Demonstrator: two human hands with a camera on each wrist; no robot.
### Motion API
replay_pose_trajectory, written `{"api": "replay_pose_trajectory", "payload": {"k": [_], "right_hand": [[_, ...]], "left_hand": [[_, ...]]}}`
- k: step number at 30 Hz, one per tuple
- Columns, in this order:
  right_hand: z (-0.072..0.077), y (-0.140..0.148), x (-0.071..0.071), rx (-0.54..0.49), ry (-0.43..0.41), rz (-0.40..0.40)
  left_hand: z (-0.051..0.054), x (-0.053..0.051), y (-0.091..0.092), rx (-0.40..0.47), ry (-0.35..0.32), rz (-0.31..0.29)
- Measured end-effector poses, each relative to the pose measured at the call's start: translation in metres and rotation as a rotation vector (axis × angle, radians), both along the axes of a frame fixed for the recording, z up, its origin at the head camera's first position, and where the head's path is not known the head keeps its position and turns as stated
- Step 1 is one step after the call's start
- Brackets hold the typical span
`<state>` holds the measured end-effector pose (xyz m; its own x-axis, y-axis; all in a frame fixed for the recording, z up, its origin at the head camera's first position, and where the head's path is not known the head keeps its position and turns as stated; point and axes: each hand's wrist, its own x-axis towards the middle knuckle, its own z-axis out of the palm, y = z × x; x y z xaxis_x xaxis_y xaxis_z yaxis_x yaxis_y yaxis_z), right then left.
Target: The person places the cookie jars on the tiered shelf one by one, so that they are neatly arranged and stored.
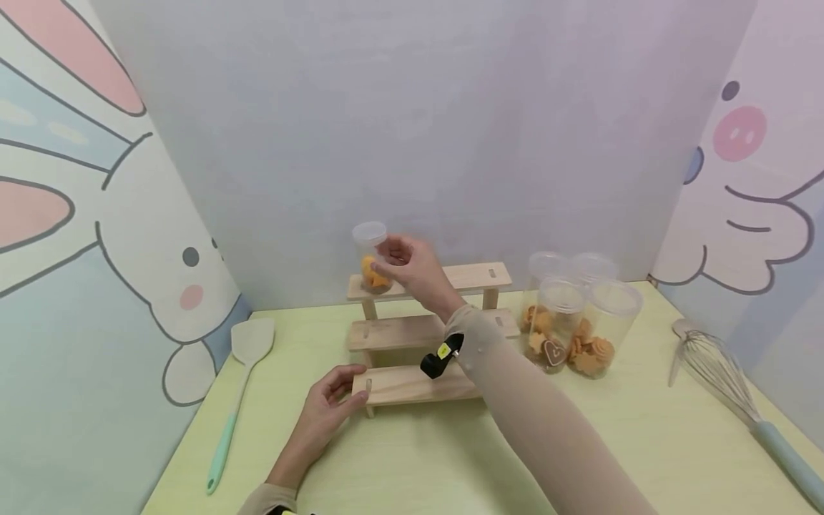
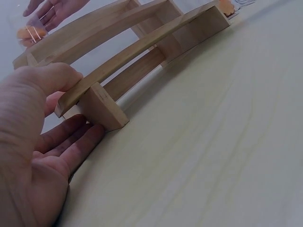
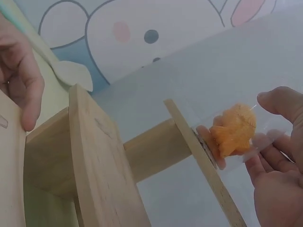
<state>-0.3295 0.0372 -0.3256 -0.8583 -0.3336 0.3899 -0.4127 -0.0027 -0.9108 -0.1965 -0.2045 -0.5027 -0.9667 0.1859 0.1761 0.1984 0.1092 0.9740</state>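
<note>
Now my right hand (image 1: 417, 272) curls its fingers round the jar (image 1: 368, 254) at the wooden stand (image 1: 399, 332)'s top left; my left hand (image 1: 325, 405) grips the lowest tier (image 1: 412, 386). It's probably light, stiff, slippery: best held mid-body.

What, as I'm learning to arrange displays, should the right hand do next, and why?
Probably release the jar: it stands upright, apparently resting on the top shelf within the right hand, while the left hand grips the bottom shelf.

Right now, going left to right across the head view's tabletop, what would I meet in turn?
Spatula, left hand, wooden shelf, clustered lidded jars, whisk.
</note>
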Motion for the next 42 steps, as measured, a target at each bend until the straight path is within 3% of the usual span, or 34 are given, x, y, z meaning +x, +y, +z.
{"api": "replay_pose_trajectory", "payload": {"k": [11, 15, 19, 30, 42], "right_hand": [[-0.007, 0.003, 0.002, 0.053, 0.006, 0.020], [-0.010, 0.011, 0.008, 0.016, -0.001, 0.003], [-0.009, 0.023, 0.016, -0.057, 0.046, -0.002], [0.013, 0.084, 0.057, -0.156, 0.220, -0.016], [0.028, 0.170, 0.102, -0.276, 0.381, -0.104]], "left_hand": [[-0.001, 0.000, 0.001, -0.008, 0.003, 0.004], [-0.002, 0.000, 0.002, -0.004, -0.001, 0.000], [-0.003, 0.001, 0.002, -0.006, -0.006, 0.004], [0.000, 0.002, 0.001, -0.007, -0.008, 0.003], [0.002, 0.002, 0.002, -0.009, -0.008, 0.012]]}}
